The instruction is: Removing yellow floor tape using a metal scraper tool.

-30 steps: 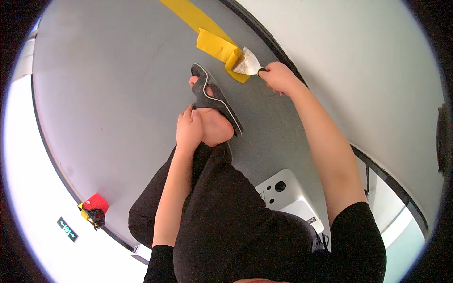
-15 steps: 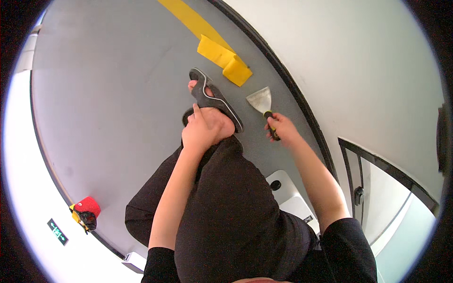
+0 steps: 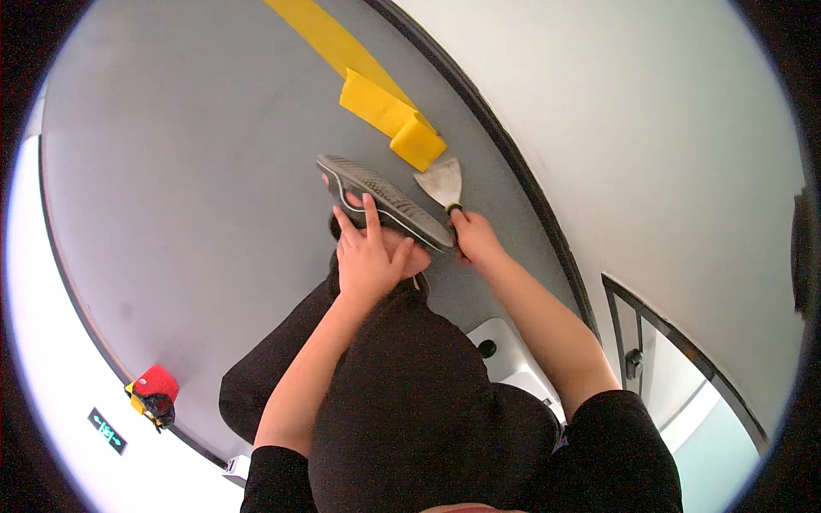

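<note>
In my right hand (image 3: 476,241) is a putty knife (image 3: 442,183). My fingers are closed round its dark handle near the sandal's heel, and the broad metal blade points up and away. My left hand (image 3: 366,263) lies on my bare foot (image 3: 416,262), fingers outstretched and spread, fingertips against the dark sandal (image 3: 376,188). The foot is lifted across my other leg, with the sandal's grey treaded sole tilted up to the right. Beyond the blade, folded yellow tape (image 3: 402,128) lies on the floor.
A yellow strip (image 3: 316,34) runs along the grey floor (image 3: 188,171). A black skirting edge (image 3: 513,145) borders the white wall at right. Beside my leg is a white object (image 3: 505,338) with a black round spot. A red and yellow item (image 3: 156,393) lies at lower left.
The foot has turned, bringing the sandal's sole into view. My right hand has moved left with the putty knife, close to the sandal. My left fingers have spread apart.
</note>
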Available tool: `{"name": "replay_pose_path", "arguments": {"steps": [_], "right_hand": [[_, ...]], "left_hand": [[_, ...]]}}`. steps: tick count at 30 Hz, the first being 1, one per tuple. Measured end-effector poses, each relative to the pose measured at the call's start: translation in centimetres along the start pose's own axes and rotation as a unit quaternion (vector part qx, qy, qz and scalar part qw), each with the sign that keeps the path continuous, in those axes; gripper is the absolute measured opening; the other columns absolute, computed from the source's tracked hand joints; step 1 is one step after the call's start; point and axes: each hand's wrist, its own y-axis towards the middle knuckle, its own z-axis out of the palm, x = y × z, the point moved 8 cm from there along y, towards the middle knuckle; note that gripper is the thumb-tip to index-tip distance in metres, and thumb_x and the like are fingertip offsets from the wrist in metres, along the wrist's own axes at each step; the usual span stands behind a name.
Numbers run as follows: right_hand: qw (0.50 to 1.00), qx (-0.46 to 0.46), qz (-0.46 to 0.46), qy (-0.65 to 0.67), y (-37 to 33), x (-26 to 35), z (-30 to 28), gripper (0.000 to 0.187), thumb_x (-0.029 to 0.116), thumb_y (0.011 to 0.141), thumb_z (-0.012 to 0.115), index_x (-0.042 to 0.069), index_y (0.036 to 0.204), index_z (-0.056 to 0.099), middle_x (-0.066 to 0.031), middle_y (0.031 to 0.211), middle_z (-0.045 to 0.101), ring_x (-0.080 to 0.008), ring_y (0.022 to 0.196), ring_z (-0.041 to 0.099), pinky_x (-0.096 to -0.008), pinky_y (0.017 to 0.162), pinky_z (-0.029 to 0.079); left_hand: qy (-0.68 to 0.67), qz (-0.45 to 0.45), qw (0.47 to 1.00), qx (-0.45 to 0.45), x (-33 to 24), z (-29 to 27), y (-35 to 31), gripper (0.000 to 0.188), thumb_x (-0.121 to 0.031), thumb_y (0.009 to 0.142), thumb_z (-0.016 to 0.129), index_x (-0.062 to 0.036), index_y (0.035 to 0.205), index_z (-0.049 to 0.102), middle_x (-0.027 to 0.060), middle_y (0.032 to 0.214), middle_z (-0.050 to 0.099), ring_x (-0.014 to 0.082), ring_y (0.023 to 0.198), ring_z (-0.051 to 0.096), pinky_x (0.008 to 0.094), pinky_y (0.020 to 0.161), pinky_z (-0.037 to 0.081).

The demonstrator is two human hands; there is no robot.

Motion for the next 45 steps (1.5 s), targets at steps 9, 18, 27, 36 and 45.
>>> {"name": "replay_pose_path", "arguments": {"steps": [9, 18, 27, 36, 45], "right_hand": [[0.999, -0.012, -0.018, -0.04, 1.1, -1.5, -1.7, 0.039, 0.039, 0.098, 0.044, 0.002, 0.093, 0.055, -0.0053, 0.062, 0.051, -0.0162, 0.045, 0.048, -0.0326, 0.039, 0.035], [0.998, -0.026, -0.014, -0.055, 0.4, -4.1, -2.3, 0.039, 0.04, 0.098, 0.043, 0.003, 0.093, 0.055, -0.0045, 0.064, 0.051, -0.0149, 0.046, 0.047, -0.0307, 0.04, 0.035], [0.996, -0.003, -0.038, -0.078, 2.4, -0.7, -0.7, 0.039, 0.041, 0.098, 0.043, 0.003, 0.092, 0.054, -0.0041, 0.062, 0.05, -0.0149, 0.043, 0.045, -0.0316, 0.038, 0.034], [1.0, 0.004, 0.022, -0.014, 0.6, -0.5, -0.8, 0.04, 0.043, 0.098, 0.043, 0.004, 0.092, 0.054, -0.0034, 0.061, 0.051, -0.0143, 0.042, 0.044, -0.0314, 0.036, 0.031], [0.999, -0.036, 0.006, -0.039, 1.7, -4.7, -3.2, 0.043, 0.045, 0.097, 0.044, 0.004, 0.087, 0.055, -0.0047, 0.06, 0.05, -0.0171, 0.046, 0.049, -0.0345, 0.04, 0.036]], "left_hand": [[-0.197, -0.008, 0.98, 0.008, 0.6, 0.7, 2.4, 0.102, -0.035, 0.08, 0.066, 0.0041, 0.147, 0.001, 0.0411, 0.141, 0.022, 0.0532, 0.13, 0.031, 0.0495, 0.104, 0.035], [-0.357, -0.137, 0.923, -0.038, 2.8, 2.1, 6.4, 0.116, -0.043, 0.076, 0.075, 0.011, 0.144, 0.0, 0.0349, 0.143, 0.026, 0.044, 0.131, 0.035, 0.0417, 0.107, 0.033], [-0.33, -0.19, 0.924, -0.037, 3.8, 2.4, 5.3, 0.106, -0.027, 0.07, 0.075, 0.006, 0.145, 0.008, 0.0324, 0.139, 0.033, 0.0416, 0.123, 0.045, 0.0406, 0.102, 0.04], [-0.246, -0.13, 0.959, -0.05, 0.6, 0.5, 6.3, 0.104, -0.024, 0.069, 0.075, 0.0061, 0.144, 0.009, 0.0326, 0.135, 0.038, 0.0426, 0.12, 0.048, 0.0416, 0.101, 0.041], [-0.273, -0.142, 0.951, -0.015, -0.3, 0.8, 6.8, 0.101, -0.023, 0.069, 0.075, 0.0043, 0.143, 0.012, 0.0323, 0.135, 0.038, 0.0413, 0.121, 0.047, 0.0419, 0.102, 0.04]]}}
